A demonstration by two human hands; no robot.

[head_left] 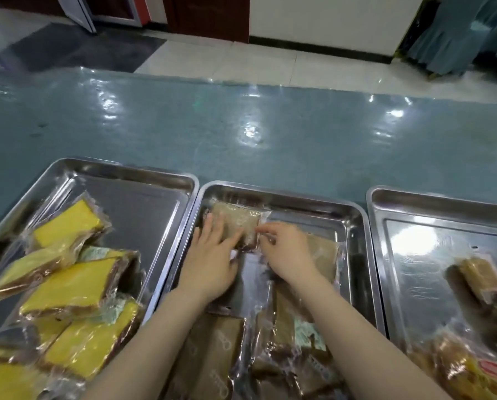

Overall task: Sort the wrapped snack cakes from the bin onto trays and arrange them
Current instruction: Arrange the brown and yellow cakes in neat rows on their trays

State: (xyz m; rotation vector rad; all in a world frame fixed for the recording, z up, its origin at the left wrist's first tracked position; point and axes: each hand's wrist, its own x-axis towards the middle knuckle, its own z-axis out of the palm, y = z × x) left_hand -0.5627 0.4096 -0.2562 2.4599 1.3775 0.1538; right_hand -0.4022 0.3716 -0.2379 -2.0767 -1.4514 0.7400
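Three steel trays lie side by side on a teal table. In the far left corner of the middle tray (pixel 305 202) lies a brown wrapped cake (pixel 237 219). My left hand (pixel 212 255) rests flat on its left side, fingers spread. My right hand (pixel 284 249) pinches the clear wrapper at its right edge. More brown wrapped cakes (pixel 212 350) lie loosely in the near part of this tray, under my forearms. The left tray (pixel 143 174) holds several yellow wrapped cakes (pixel 74 287). The right tray (pixel 432 203) holds golden-brown wrapped cakes (pixel 478 278) at its near right.
The teal table top (pixel 241 125), covered in shiny film, stretches beyond the trays. Past its far edge are floor tiles, a wall and a teal curtain (pixel 458 30) at the upper right. No bin is in view.
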